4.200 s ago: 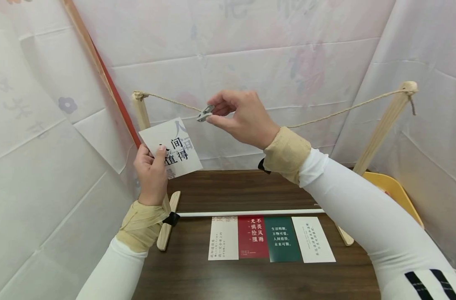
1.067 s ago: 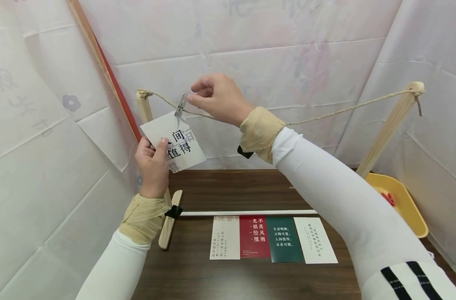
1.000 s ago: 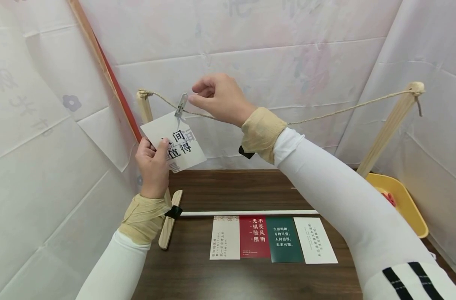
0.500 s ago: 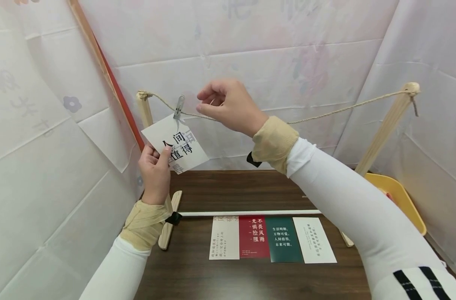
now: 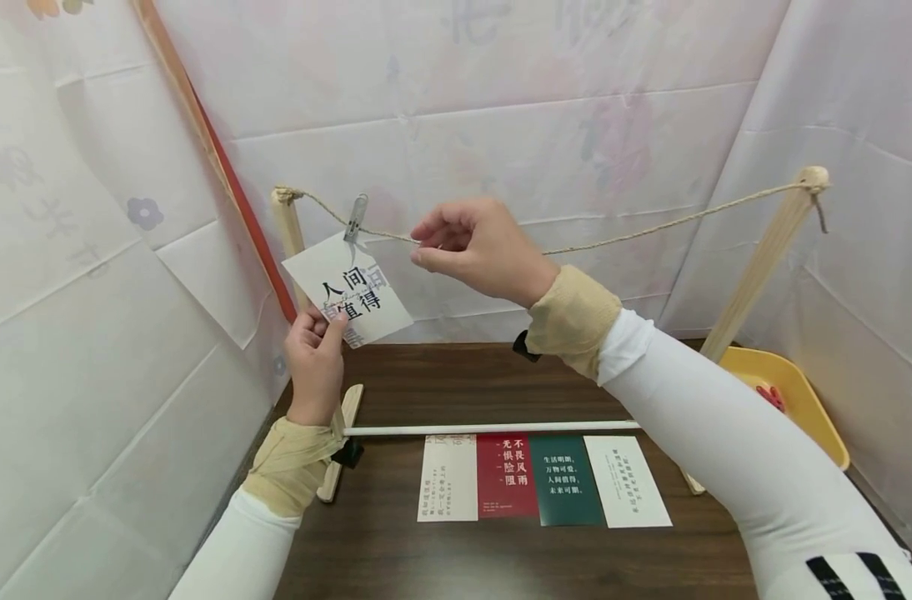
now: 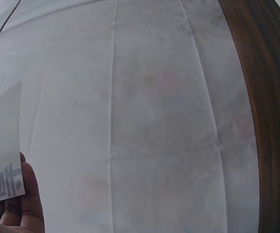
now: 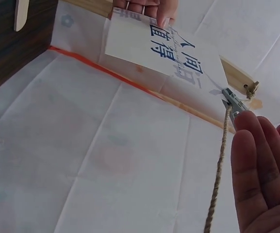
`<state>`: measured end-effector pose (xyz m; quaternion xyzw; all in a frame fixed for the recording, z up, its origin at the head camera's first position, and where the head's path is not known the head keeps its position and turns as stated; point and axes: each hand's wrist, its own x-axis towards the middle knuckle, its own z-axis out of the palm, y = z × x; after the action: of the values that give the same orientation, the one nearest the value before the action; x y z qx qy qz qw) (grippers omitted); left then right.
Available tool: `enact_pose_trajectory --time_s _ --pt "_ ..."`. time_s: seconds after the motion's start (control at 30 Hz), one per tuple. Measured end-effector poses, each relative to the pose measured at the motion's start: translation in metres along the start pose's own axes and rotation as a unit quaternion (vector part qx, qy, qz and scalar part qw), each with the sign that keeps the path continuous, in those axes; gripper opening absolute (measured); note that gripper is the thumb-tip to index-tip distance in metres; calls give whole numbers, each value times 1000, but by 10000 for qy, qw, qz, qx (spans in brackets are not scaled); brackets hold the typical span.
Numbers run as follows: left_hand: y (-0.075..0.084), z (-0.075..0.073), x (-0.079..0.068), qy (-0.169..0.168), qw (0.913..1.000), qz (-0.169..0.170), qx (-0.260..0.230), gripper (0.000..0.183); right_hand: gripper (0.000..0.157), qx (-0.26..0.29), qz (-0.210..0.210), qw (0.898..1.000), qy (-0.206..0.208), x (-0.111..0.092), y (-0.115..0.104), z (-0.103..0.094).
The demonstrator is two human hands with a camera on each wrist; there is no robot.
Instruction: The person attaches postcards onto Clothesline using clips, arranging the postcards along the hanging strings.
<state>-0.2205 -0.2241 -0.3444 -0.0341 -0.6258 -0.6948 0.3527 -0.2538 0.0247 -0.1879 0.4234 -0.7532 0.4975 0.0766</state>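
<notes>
Between thumb and fingers, my left hand [image 5: 315, 371] pinches the lower left edge of a white card [image 5: 351, 287] with dark and pale lettering, held tilted. At the card's top corner sits a silver metal clip [image 5: 355, 218], and the twine [image 5: 651, 231] meets it there. My right hand [image 5: 493, 254] is off the clip, to its right, its fingertips overlapping the twine in the head view. In the right wrist view its fingers [image 7: 263, 165] are loosely bent and hold nothing, just below the clip [image 7: 234, 103].
Wooden posts [image 5: 764, 267] carry the twine, with a white rod [image 5: 501, 430] low between them. On the dark table [image 5: 486, 558] lies a row of several cards, among them a red one [image 5: 507, 492] and a green one [image 5: 572, 508]. A yellow tray [image 5: 824, 429] with red clips [image 5: 771, 397] stands at right.
About four seconds ago my right hand pinched the clip, away from the card. Now the clip sits on the card's corner, and my right hand has let go and moved right and down.
</notes>
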Motion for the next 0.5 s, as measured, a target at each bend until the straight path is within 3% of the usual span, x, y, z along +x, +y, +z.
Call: enact_pose_trajectory --time_s 0.5 --pt "-19 -11 -10 -701 9964 -470 16 8 16 -365 1 9988 -323 -34 25 2"
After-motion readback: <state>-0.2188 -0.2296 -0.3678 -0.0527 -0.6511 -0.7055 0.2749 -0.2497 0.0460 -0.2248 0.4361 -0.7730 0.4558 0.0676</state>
